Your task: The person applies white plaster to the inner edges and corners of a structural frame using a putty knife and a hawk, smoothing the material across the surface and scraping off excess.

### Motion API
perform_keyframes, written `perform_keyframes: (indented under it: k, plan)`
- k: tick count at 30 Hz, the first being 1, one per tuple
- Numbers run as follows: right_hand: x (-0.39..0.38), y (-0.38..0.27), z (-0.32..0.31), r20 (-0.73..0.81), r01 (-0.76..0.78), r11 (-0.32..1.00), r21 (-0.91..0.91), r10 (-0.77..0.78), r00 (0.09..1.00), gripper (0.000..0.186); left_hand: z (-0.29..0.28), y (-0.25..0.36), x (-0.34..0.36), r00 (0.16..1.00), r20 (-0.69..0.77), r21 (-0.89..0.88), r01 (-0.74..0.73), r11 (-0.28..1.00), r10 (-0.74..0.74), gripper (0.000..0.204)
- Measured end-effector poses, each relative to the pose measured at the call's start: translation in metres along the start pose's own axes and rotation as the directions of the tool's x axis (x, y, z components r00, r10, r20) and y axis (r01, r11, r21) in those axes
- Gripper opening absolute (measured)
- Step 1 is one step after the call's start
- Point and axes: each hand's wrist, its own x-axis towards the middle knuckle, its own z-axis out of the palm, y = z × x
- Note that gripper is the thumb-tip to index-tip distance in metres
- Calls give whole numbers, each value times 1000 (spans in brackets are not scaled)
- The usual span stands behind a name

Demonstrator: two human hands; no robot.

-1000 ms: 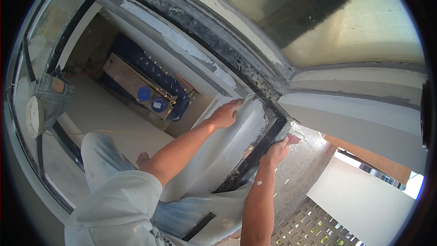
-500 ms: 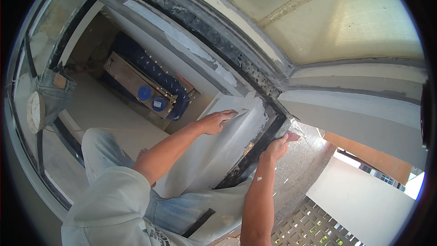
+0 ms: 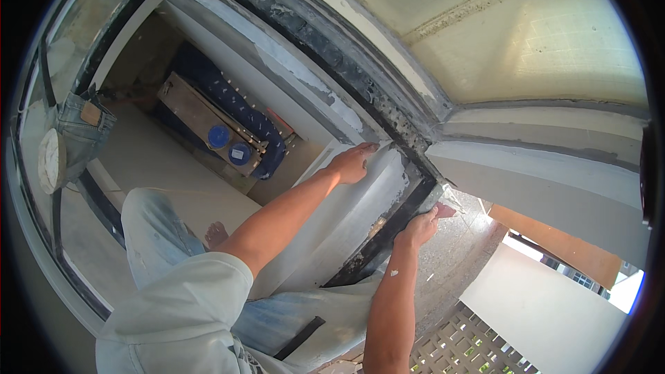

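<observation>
My left hand (image 3: 351, 163) is closed at the corner of the grey-plastered window sill (image 3: 339, 201), with its fingertips against the surface. The thin flat scraper it grips is mostly hidden behind the fingers. Beyond the black frame strip (image 3: 377, 246), my right hand (image 3: 418, 228) is closed on a reddish-brown flat plate (image 3: 446, 210). Whitish filler (image 3: 451, 197) clings to the plate's far side. Pale, rough-edged patches of filler (image 3: 277, 59) run along the reveal above the sill.
Below the sill on the left, two blue-lidded tubs (image 3: 219, 136) stand on a wooden plank (image 3: 183, 107) over dark blue cloth (image 3: 201, 73). Jeans (image 3: 83, 128) hang on the far-left frame. A white panel (image 3: 547, 298) and perforated blocks (image 3: 471, 343) lie outside at the lower right.
My left hand has moved up and slightly right along the sill to the corner, and its scraper blade shows less now. My right hand has stayed nearly still with the plate.
</observation>
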Motion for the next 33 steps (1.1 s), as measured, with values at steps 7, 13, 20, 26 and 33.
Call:
perform_keyframes:
  k: [7, 13, 20, 26, 33]
  plan:
    - [-4, -1, 4, 15, -26, 1000, 16, 26, 1000, 46, -17, -19, 18, 990, 105, 127, -110, 986, 97, 73]
    - [7, 6, 0, -34, 54, 998, -35, -55, 998, 46, -27, -14, -15, 951, 263, 156, -210, 965, 164, 72]
    - [0, -5, -1, 3, -25, 1000, 19, 25, 1000, 45, -22, -18, -70, 991, 55, -49, -118, 992, 120, 76]
    - [-8, -4, 7, -10, 15, 999, -32, -15, 1000, 46, -11, -40, -10, 994, -86, 116, -51, 992, 61, 69]
    - [2, 2, -2, 15, -23, 999, 31, 23, 1000, 44, 8, -26, 18, 999, -24, 99, -40, 994, 43, 70]
